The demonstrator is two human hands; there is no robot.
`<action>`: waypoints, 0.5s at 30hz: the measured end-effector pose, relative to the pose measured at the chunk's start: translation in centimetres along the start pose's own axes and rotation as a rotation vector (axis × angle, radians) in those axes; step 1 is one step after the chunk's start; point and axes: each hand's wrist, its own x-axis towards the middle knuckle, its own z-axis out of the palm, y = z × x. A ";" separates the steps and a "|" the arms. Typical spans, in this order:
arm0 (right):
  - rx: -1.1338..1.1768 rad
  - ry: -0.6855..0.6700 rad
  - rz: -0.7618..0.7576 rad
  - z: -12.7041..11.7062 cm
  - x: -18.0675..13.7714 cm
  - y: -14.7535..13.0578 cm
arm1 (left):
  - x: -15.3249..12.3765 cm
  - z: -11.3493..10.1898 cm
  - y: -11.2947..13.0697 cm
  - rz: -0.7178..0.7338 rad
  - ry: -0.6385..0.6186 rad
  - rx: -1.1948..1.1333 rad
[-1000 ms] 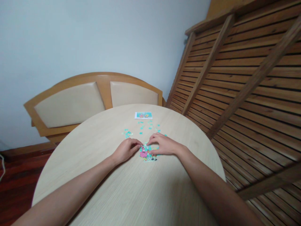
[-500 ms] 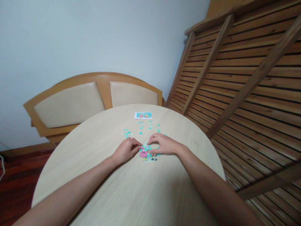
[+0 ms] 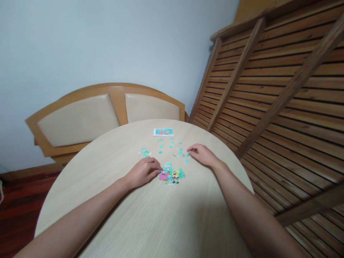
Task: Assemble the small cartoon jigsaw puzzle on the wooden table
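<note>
A partly joined jigsaw puzzle [image 3: 169, 175] lies on the table, showing a pink starfish figure, a yellow square figure and others on turquoise. My left hand [image 3: 144, 172] rests at its left edge, with bent fingers and thumb closed against the border. My right hand [image 3: 202, 154] is apart from the puzzle, to its upper right. Its fingers are slightly bent, thumb a little apart, with no piece visible between them. Beside its fingertips lie loose turquoise puzzle pieces [image 3: 187, 156].
More loose pieces [image 3: 145, 153] form a small pile to the left, and others are scattered beyond the puzzle. A reference picture card [image 3: 163, 132] lies at the far side of the round wooden table [image 3: 107, 208]. Behind stands a padded headboard [image 3: 80, 120]; wooden slats [image 3: 268, 107] rise on the right.
My right hand has left the puzzle and moved right and away to the loose pieces, uncovering the yellow figure. My left hand has stayed at the puzzle's left edge.
</note>
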 end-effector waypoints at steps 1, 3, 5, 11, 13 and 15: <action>-0.003 -0.002 -0.015 0.2 0.0 -0.1 | 0.0 0.0 0.0 0.014 -0.005 0.011; -0.013 -0.012 -0.044 0.6 0.1 -0.5 | -0.1 0.1 -0.1 0.037 -0.015 0.023; -0.034 -0.031 -0.055 1.0 0.1 -0.8 | -0.1 0.1 -0.1 0.050 -0.023 0.035; -0.067 -0.052 -0.033 1.5 0.2 -1.5 | 0.0 -0.3 0.6 0.065 -0.061 0.085; -0.047 -0.051 -0.016 1.6 0.3 -1.5 | 0.0 -0.4 0.9 0.070 -0.078 0.104; -0.024 -0.054 -0.005 1.7 0.3 -1.5 | -0.1 -0.5 1.1 0.077 -0.089 0.119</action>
